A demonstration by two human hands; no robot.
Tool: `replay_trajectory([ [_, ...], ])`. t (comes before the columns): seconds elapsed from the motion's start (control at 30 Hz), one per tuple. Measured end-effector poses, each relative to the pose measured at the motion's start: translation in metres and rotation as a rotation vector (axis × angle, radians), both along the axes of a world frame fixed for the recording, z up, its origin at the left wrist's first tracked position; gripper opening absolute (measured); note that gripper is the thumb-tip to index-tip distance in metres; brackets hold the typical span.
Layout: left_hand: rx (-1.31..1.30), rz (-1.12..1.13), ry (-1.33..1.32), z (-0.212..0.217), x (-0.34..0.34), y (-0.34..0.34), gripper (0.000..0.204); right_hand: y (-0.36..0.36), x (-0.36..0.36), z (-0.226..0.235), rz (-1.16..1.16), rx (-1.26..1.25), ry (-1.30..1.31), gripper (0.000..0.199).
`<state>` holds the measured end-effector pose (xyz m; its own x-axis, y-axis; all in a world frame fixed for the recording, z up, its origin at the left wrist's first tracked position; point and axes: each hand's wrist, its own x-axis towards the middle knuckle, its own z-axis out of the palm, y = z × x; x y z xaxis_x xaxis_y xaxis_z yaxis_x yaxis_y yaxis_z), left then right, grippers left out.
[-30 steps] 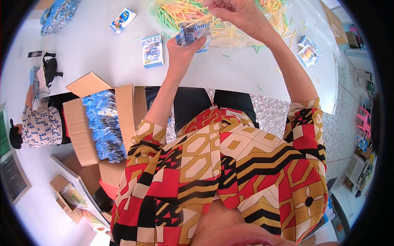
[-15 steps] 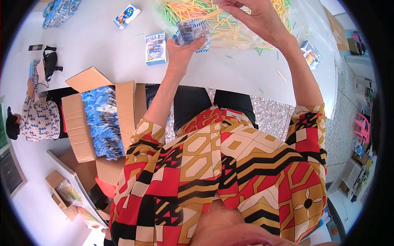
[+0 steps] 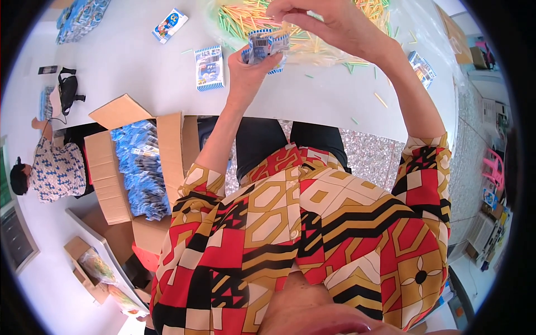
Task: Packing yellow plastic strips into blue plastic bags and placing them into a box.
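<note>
My left hand [image 3: 247, 75] grips a small blue-and-white plastic packet [image 3: 267, 44], its upper edge turned away from me. Right above the packet's opening is my right hand [image 3: 340, 29], its fingers pinched on thin pale-yellow sticks [image 3: 286, 28] whose lower ends reach into or just behind the packet's mouth; which of these I cannot tell. Beyond both hands lies a heap of thin yellow, green and pink sticks [image 3: 245, 19] on a clear plastic sheet [image 3: 329, 56]. To the left of my left hand, a stack of flat blue-and-white packets [image 3: 209, 68] rests on the table.
An open cardboard box [image 3: 106, 173] full of blue packets [image 3: 139, 167] stands at the table's left edge. Single packets lie at the far left [image 3: 170, 25] and the right [image 3: 421, 70]. Loose sticks [image 3: 381, 100] are scattered on the table [image 3: 312, 106]. Another person [image 3: 58, 170] sits at far left.
My right hand has moved left and slightly down, bringing the sticks to the packet's mouth. The packet has shifted a little to the right in my left hand.
</note>
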<state>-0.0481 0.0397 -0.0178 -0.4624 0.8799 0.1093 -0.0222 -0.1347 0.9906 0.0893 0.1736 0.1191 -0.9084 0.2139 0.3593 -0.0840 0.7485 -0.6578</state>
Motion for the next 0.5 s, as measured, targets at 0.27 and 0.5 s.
replay_trajectory([
  [0.27,0.017,-0.057,-0.113,0.007,0.005,0.000,0.024,-0.001,-0.001,-0.006,0.082,-0.174,0.299,0.013],
  [0.5,0.032,-0.044,-0.130,0.004,0.004,-0.002,0.024,-0.012,0.000,0.007,-0.205,-0.224,0.168,0.009],
])
